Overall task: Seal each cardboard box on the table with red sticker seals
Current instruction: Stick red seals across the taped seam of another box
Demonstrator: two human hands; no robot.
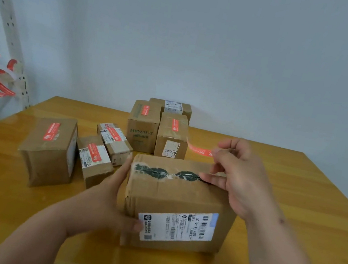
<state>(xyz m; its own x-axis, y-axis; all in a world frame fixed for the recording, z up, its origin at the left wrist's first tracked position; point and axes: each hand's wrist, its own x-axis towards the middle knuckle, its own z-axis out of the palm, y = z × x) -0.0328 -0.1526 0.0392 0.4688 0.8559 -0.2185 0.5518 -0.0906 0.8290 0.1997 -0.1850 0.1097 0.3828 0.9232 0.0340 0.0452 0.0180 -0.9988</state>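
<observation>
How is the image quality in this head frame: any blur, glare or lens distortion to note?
Head view: soft, even lighting; faint glare on the table near the far left corner; wide-angle bending shows in the slanted rack upright; the right hand and its red sticker are slightly blurred; label print on the near box is barely legible.

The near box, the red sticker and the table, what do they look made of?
Near box: brown corrugated cardboard, matte, scuffed, fluted left edge. Red sticker, pinched by the right hand: probably glossy adhesive film or paper; it curls. Table: yellowish wood-look top, shiny, likely lacquered or laminate.
</observation>
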